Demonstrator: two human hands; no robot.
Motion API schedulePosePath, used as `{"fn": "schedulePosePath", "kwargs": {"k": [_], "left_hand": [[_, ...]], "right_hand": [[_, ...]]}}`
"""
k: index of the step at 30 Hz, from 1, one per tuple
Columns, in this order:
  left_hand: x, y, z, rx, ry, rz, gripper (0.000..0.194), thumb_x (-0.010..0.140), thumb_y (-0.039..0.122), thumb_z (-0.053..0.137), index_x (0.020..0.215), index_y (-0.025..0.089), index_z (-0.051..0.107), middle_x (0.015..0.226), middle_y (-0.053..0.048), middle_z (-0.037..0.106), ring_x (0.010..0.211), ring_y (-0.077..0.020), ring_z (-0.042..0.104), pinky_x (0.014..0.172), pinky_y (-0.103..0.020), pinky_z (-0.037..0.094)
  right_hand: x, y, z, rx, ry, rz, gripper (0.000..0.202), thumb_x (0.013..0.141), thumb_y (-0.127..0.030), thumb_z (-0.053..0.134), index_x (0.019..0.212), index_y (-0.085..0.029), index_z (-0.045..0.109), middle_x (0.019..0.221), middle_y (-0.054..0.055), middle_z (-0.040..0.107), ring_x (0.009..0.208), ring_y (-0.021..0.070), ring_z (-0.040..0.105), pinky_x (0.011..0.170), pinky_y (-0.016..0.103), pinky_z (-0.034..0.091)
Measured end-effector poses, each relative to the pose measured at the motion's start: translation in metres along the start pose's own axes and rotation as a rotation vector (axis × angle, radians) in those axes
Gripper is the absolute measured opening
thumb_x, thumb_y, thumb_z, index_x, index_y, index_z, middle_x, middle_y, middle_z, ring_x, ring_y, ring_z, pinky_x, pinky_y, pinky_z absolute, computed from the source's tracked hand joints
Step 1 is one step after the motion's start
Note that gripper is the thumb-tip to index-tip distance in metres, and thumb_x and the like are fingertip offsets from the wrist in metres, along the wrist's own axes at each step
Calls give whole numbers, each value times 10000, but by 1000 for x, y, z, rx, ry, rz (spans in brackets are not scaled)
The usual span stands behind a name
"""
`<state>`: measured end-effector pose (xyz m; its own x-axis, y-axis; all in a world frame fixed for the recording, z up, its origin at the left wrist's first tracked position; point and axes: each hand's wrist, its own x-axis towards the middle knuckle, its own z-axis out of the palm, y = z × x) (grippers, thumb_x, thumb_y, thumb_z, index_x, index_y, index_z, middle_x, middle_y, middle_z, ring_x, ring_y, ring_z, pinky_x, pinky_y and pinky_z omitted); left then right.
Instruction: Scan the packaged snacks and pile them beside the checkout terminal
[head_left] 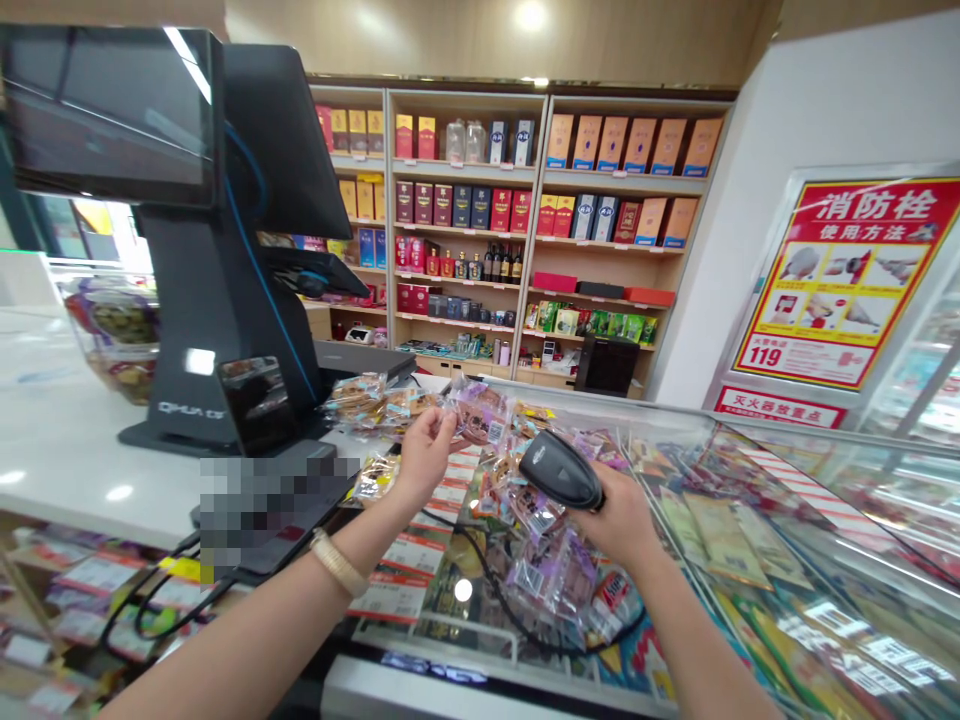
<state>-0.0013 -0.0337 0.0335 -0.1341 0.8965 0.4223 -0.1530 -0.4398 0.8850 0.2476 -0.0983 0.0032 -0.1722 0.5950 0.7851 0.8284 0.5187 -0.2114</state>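
Between its thumb and fingers, my left hand [426, 447] pinches a small clear-and-purple snack packet [482, 410], held up over the glass counter. My right hand [621, 510] is wrapped round the handle of a black barcode scanner [561, 468], whose head points left toward the packet. Below the scanner lie more snack packets [551, 575], loosely heaped on the glass. Another pile of brown packets [375, 402] rests beyond my left hand, beside the register. A yellow packet [377, 476] lies by my left wrist. The scanner's black cable [487, 570] loops across the glass.
A black point-of-sale register [217, 300] with two screens stands on the left of the white counter [67, 420]. The glass display case [750, 560] extends right, with packaged goods inside. Shelves of boxes and bottles [480, 215] line the back wall. A red fire-hydrant sign [855, 280] hangs at right.
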Motion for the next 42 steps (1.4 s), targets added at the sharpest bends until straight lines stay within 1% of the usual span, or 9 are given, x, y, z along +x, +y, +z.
{"fn": "schedulePosePath", "kwargs": {"k": [5,16,19,23,28,33,37,40,42], "left_hand": [[-4,-3,-2,77,-38,-16,369,727,525,608,688,222,400,684,46,493,718,-132,580,693,-296,579],[-5,-9,-14,-24,14,-82,445,667,552,694,691,192,431,653,70,474,652,-92,558,684,-292,589],[-5,-4,-37,-28,39,-150,449,628,538,724,702,195,443,644,65,515,649,-109,592,678,-300,588],[-4,10,-90,55,122,-201,416,606,477,760,681,192,468,675,35,590,642,-124,628,664,-286,585],[2,20,-150,125,251,-300,239,709,276,717,635,180,512,645,25,606,644,-119,651,667,-245,591],[10,21,-174,157,340,-385,195,758,165,649,625,169,507,669,4,634,630,-115,670,649,-222,592],[18,20,-186,259,356,-368,252,662,199,728,618,175,481,599,25,587,614,-143,663,649,-267,594],[23,20,-197,445,334,-334,225,611,236,724,656,188,509,586,28,593,579,-172,652,616,-300,575],[26,21,-203,698,281,-294,167,618,269,679,682,198,541,619,2,634,576,-204,658,603,-310,546]], "right_hand": [[1,-1,0,-18,-78,-7,184,742,-295,577,868,-199,670,795,64,717,723,226,667,651,297,483],[-2,4,2,22,-114,0,269,767,-322,596,984,-192,685,885,74,737,793,237,683,708,324,513],[-3,5,3,6,-95,-1,226,769,-325,599,929,-195,690,875,76,735,779,231,680,709,323,519],[-4,6,3,-10,-74,-14,207,764,-332,605,898,-201,692,849,73,734,758,229,678,697,318,519],[-5,6,5,-24,-73,-25,274,753,-325,605,975,-194,696,905,86,742,784,246,688,703,336,532],[-5,7,5,-9,-56,-40,308,761,-337,607,1020,-196,696,895,79,744,790,241,692,694,327,536],[-6,7,5,-11,-68,-33,252,761,-355,614,937,-196,699,847,72,736,749,235,685,670,322,532],[-6,8,6,-15,-76,-28,243,760,-349,614,929,-195,695,852,76,733,763,239,684,677,325,530],[-7,9,7,-28,-65,-30,250,755,-350,614,935,-197,696,866,79,735,777,243,686,684,329,531]]}}
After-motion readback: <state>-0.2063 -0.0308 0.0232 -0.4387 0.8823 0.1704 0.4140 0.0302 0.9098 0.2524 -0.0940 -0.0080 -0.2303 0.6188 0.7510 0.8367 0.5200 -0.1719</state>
